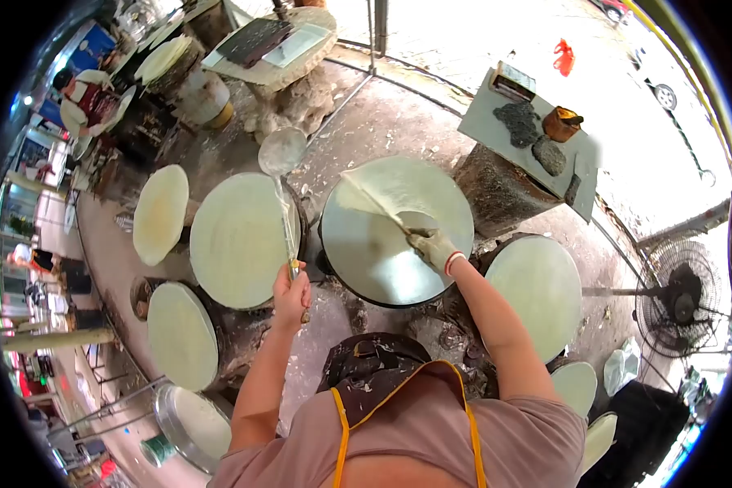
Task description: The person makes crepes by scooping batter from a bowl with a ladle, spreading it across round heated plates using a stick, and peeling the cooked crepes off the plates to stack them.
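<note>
My left hand [293, 297] is closed round the handle of a long ladle [282, 151], whose round bowl is raised past the far edge of the left griddle's pale flat sheet [240, 241]. In a pale glove, my right hand [433, 249] grips a thin spreader stick [374, 200] over the round middle griddle [398, 281]. The stick slants away to the far left across the surface. Pale wet batter [415, 180] coats the far part of this griddle, while its near part is bare and shiny. The gloved fingers hide the stick's near end.
Other round pale sheets [537, 293] [183, 337] lie on griddles at both sides. A floor fan [679, 297] stands at the right. A board [496, 122] at the far right bears dark lumps and an orange-brown pot [562, 124]. Another person [89, 102] works at the far left.
</note>
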`<state>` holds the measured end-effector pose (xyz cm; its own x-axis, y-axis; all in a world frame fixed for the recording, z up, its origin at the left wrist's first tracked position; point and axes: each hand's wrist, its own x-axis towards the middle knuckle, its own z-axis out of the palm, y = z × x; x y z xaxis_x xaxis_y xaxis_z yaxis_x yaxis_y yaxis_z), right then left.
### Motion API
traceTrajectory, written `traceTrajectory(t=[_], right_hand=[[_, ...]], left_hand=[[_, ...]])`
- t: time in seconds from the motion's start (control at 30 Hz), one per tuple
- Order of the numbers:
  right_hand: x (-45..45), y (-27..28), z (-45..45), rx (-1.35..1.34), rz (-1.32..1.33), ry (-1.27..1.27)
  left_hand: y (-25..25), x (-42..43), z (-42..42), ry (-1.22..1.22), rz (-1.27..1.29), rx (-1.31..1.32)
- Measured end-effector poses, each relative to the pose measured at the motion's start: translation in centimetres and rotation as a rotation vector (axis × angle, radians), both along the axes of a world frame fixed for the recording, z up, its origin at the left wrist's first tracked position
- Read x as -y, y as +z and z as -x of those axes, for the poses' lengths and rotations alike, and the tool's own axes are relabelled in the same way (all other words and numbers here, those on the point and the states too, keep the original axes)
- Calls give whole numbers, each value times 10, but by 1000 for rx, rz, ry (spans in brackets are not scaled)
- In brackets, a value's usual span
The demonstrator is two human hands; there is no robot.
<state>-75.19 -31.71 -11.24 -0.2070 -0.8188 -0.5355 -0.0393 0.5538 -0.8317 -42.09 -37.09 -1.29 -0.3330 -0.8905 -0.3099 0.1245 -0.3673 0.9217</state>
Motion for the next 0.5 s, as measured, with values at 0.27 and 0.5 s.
traceTrajectory(t=[0.27, 0.5], right_hand=[[6, -19, 45, 1, 93, 129], [-61, 5, 66, 547, -445, 295]], left_hand=[[-1, -47, -19, 257, -133, -54], [4, -96, -51, 465, -217, -31]])
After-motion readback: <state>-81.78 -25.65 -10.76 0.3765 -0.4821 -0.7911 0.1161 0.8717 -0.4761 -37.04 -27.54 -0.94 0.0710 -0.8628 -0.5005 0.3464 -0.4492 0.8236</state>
